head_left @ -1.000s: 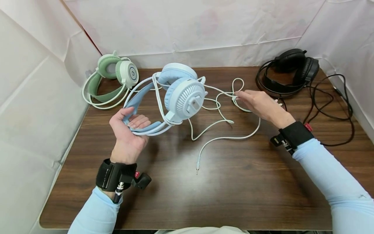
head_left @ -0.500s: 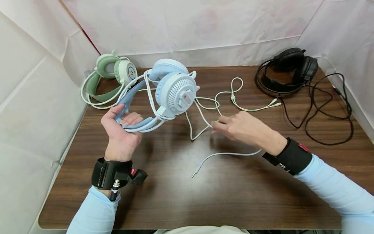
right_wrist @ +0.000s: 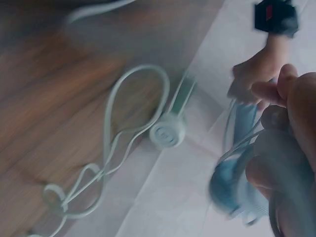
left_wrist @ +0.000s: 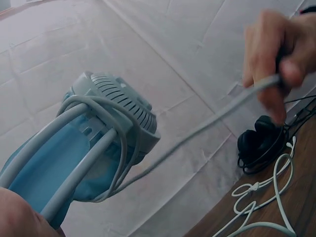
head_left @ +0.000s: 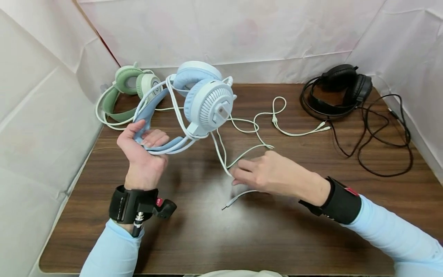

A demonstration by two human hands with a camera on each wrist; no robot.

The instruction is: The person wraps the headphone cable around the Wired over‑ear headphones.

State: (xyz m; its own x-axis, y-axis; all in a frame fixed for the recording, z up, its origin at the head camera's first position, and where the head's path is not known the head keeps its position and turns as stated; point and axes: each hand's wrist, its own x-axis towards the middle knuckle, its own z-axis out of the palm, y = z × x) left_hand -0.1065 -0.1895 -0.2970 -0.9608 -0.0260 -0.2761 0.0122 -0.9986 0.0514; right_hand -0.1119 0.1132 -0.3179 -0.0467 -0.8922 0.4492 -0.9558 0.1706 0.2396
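Note:
Light blue headphones [head_left: 209, 105] are held up above the table at left of centre, ear cups to the right. My left hand [head_left: 143, 161] grips them by the headband. In the left wrist view, turns of their cable [left_wrist: 197, 131] wrap the headband arms beside an ear cup, and one length runs out to my right hand. My right hand [head_left: 273, 175] pinches that cable low over the table, its fingertips partly hidden in the head view. A plug [head_left: 230, 203] on a short cable end sticks out below this hand. The right wrist view is blurred.
Green headphones [head_left: 112, 105] lie at the back left. Their pale cable [head_left: 256, 122] loops across the table to two plugs [head_left: 323, 127]. Black headphones [head_left: 363, 88] with a coiled black cable [head_left: 410, 154] lie at the back right. White sheeting [head_left: 242, 34] walls the table.
My right hand has moved from the back right down toward the front and left, drawing the blue headphones' cable along. The headphones have shifted slightly left and up in my left hand.

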